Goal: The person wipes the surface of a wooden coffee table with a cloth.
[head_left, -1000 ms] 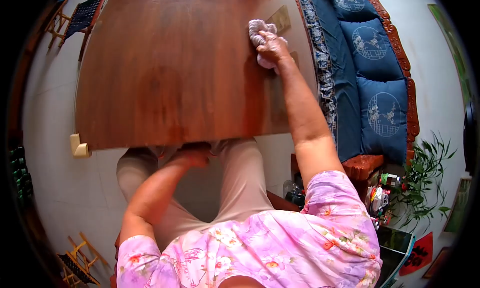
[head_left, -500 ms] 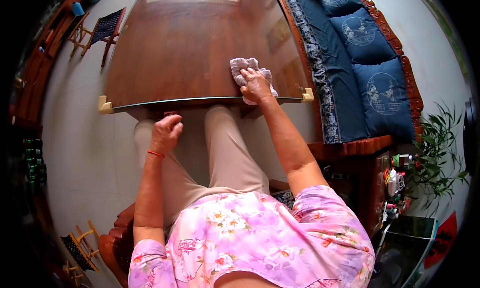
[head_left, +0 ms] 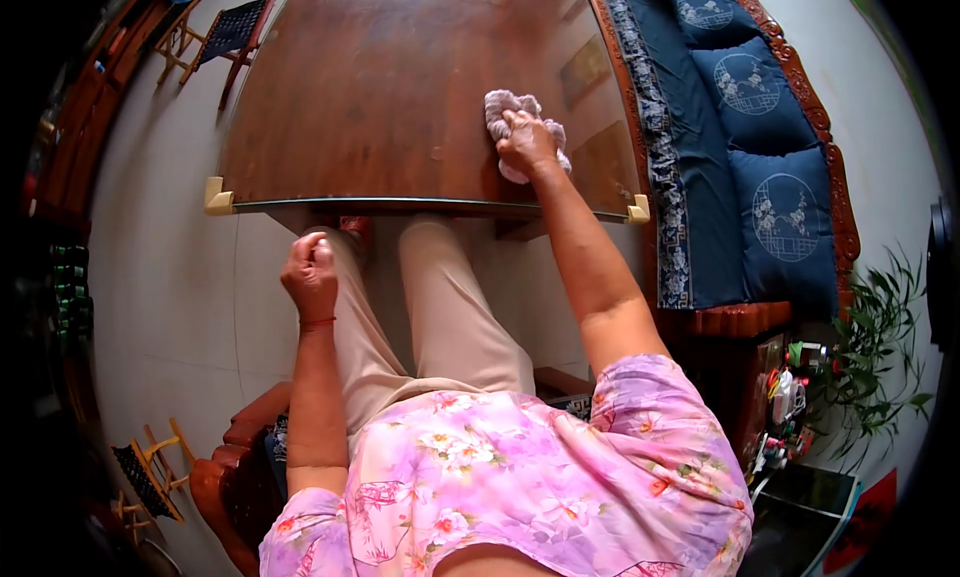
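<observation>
My right hand point(head_left: 527, 144) presses a crumpled, pale pinkish cloth point(head_left: 507, 104) onto the glass-topped wooden table point(head_left: 380, 107), near its right front part. The cloth bunches out around my fingers on both sides. My left hand point(head_left: 310, 274) is curled closed above my left knee, short of the table's front edge. No object shows in it, and a red band circles that wrist.
Pale corner guards cap the table's front left corner point(head_left: 218, 197) and front right corner. A carved wooden sofa with blue cushions point(head_left: 787, 207) runs along the right. Folding stools point(head_left: 235, 37) stand at left. A leafy plant point(head_left: 880, 337) is at far right.
My right hand and the cloth have moved slightly farther up the table. My left hand has drawn back toward the left, its fingers curled. The whole view has shifted a little.
</observation>
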`<state>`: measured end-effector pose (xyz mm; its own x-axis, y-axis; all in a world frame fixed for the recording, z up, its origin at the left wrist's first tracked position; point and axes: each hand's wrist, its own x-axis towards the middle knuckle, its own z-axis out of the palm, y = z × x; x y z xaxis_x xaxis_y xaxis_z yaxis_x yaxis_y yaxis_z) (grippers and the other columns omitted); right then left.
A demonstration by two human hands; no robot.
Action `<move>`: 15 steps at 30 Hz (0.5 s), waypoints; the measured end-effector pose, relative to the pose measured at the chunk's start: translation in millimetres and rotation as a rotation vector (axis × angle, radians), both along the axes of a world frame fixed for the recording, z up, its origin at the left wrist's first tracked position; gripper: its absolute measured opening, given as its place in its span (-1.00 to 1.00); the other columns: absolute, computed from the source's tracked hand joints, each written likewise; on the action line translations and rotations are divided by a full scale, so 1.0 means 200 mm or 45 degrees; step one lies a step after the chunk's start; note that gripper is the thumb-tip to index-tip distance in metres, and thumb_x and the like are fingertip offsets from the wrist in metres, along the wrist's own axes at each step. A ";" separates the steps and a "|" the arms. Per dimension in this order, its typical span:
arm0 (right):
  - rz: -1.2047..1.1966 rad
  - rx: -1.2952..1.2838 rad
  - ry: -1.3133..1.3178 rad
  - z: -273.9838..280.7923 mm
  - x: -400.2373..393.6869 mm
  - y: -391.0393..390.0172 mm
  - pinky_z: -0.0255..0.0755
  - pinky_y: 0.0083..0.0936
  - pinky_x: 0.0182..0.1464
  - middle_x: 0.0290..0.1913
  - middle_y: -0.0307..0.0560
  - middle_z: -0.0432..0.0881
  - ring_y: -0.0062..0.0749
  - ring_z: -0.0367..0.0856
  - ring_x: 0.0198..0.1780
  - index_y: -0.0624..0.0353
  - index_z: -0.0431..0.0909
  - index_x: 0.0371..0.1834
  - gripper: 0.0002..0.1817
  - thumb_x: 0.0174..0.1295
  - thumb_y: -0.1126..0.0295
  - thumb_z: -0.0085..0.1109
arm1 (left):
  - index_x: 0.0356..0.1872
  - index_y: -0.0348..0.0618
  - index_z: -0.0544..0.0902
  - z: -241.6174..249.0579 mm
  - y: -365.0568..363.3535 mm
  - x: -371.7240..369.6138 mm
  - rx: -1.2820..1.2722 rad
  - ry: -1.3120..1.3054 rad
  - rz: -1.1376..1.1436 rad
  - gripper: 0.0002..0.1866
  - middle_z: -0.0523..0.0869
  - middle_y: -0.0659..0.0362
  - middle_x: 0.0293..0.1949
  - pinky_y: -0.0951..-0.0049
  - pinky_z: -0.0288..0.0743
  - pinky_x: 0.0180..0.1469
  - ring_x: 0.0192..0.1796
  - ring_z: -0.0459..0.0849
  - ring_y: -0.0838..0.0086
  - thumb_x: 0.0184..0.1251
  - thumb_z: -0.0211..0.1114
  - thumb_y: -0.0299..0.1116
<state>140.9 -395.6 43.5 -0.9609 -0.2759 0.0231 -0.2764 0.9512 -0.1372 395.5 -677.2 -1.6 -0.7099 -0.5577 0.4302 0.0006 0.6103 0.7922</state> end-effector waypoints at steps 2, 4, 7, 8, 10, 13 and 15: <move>-0.116 0.022 -0.079 0.05 -0.10 -0.07 0.28 -0.28 0.29 0.28 -0.05 0.43 -0.13 0.42 0.27 -0.04 0.43 0.26 -0.35 -0.06 0.28 0.06 | -0.36 -0.08 0.67 0.03 0.03 -0.04 -0.164 -0.136 -0.075 -0.90 0.68 0.15 -0.36 0.36 0.55 -0.23 -0.33 0.67 0.24 0.13 0.21 -0.44; -0.109 0.068 -0.080 0.05 -0.23 -0.11 0.30 -0.25 0.30 0.29 -0.02 0.41 -0.09 0.39 0.29 -0.07 0.42 0.26 -0.41 0.04 0.31 0.02 | -0.38 -0.05 0.66 0.03 0.04 -0.09 -0.418 -0.167 -0.116 -0.91 0.67 0.18 -0.37 0.33 0.55 -0.24 -0.32 0.66 0.23 0.10 0.23 -0.40; -0.129 0.070 -0.104 0.06 -0.41 -0.15 0.28 -0.25 0.31 0.28 -0.01 0.43 -0.08 0.39 0.29 -0.04 0.44 0.23 -0.42 0.02 0.29 0.05 | -0.40 -0.02 0.66 0.04 0.02 -0.16 -0.262 -0.247 -0.096 -0.92 0.67 0.21 -0.38 0.28 0.55 -0.25 -0.30 0.65 0.25 0.06 0.25 -0.36; -0.134 0.098 -0.108 0.06 -0.48 -0.16 0.28 -0.26 0.31 0.27 0.00 0.44 -0.08 0.40 0.29 -0.03 0.44 0.22 -0.42 0.01 0.28 0.07 | -0.40 -0.01 0.66 0.04 0.02 -0.17 -0.212 -0.267 -0.088 -0.92 0.67 0.22 -0.39 0.28 0.55 -0.25 -0.30 0.66 0.26 0.06 0.26 -0.35; -0.137 0.079 -0.129 0.01 -0.63 -0.17 0.29 -0.29 0.31 0.26 -0.01 0.45 -0.08 0.41 0.28 -0.05 0.45 0.22 -0.43 0.02 0.23 0.08 | -0.41 0.00 0.66 0.04 0.01 -0.18 -0.263 -0.273 -0.113 -0.92 0.68 0.22 -0.38 0.29 0.55 -0.26 -0.29 0.66 0.26 0.05 0.26 -0.33; -0.043 0.142 0.104 -0.20 -0.84 -0.08 0.38 -0.36 0.22 0.17 -0.02 0.54 -0.13 0.54 0.17 -0.06 0.43 0.27 -0.36 -0.02 0.19 0.07 | -0.42 0.01 0.66 0.04 -0.01 -0.17 -0.279 -0.298 -0.132 -0.92 0.69 0.24 -0.36 0.30 0.54 -0.27 -0.28 0.66 0.25 0.05 0.27 -0.30; -0.042 0.081 -0.083 -0.10 -0.73 -0.10 0.30 -0.34 0.28 0.26 -0.09 0.46 -0.18 0.44 0.26 -0.10 0.40 0.29 -0.35 0.01 0.18 0.10 | -0.38 0.00 0.66 0.06 -0.01 -0.16 -0.288 -0.338 -0.179 -0.90 0.69 0.20 -0.35 0.33 0.53 -0.27 -0.30 0.67 0.25 0.09 0.30 -0.27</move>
